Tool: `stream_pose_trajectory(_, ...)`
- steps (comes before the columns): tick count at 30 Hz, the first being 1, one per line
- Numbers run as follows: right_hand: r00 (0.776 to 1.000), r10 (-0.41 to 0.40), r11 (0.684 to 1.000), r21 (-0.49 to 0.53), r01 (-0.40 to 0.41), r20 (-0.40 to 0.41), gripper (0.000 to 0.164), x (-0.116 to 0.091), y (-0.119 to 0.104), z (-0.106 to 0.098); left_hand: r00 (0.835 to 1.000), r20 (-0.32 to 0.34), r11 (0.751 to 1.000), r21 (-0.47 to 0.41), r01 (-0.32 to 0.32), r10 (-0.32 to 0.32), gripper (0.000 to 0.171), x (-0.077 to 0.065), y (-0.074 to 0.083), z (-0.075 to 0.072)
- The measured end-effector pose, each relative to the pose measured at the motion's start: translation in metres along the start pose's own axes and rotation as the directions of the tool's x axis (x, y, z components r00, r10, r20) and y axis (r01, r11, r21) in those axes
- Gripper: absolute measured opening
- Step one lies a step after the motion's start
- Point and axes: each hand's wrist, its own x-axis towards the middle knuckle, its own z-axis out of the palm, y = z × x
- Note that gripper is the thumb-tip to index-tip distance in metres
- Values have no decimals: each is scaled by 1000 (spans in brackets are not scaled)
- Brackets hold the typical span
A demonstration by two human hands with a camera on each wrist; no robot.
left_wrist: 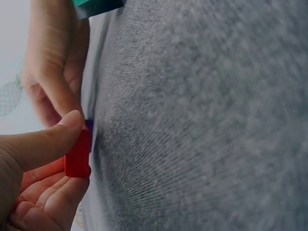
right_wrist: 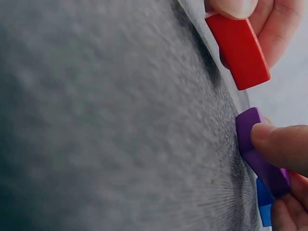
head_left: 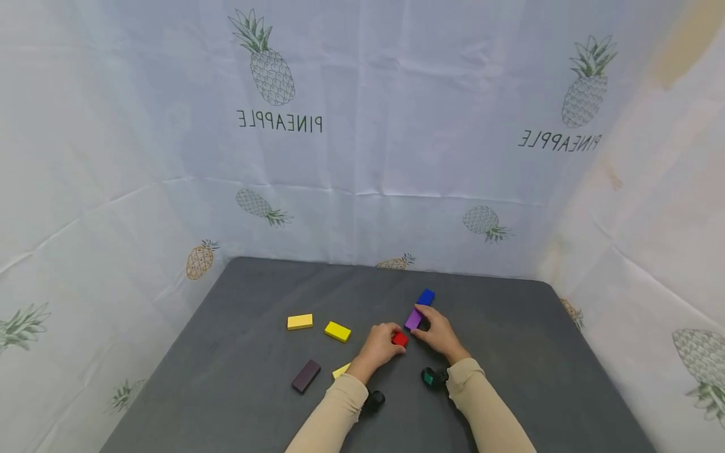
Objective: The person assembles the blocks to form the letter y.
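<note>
My left hand [head_left: 378,347] pinches a small red block [head_left: 400,339] between thumb and fingers; in the right wrist view, the red block [right_wrist: 239,50] stands apart from a purple block [right_wrist: 262,151]. Thumb and fingers of my right hand [head_left: 443,336] grip that purple block [head_left: 414,319] by its sides, near the middle of the dark grey table [head_left: 481,402]. Just past the purple block's far end lies a blue block [head_left: 427,297], lined up with it. Whether the purple and blue blocks touch is hard to tell.
Left of my hands lie two yellow blocks, a paler one [head_left: 299,322] and a brighter one [head_left: 338,331]. A third yellow block [head_left: 341,371] is partly hidden by my left wrist. Nearer sits a dark brown block [head_left: 306,376]. A pineapple-print curtain [head_left: 362,157] surrounds the table.
</note>
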Motion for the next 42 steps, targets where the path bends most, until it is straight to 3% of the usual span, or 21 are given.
stream_pose_trajectory(9, 1000, -5, 999, -41, 5, -16, 63, 0, 6, 0, 1000, -2, 999, -20, 30, -30, 41, 3, -2, 12)
stream_pose_trajectory(19, 999, -9, 998, -58, 7, -35, 64, 4, 13, -5, 1000, -6, 1000, 0, 8, -8, 42, 11, 2, 15)
stream_pose_trajectory(34, 999, -9, 1000, 23, 10, -34, 64, 4, 23, -4, 1000, -6, 1000, 15, 28, -28, 42, 23, 6, 19)
stream_pose_trajectory(42, 999, -33, 999, 18, 34, -38, 65, 11, 25, -3, 999, -20, 999, 7, 34, -34, 45, 34, 4, 20)
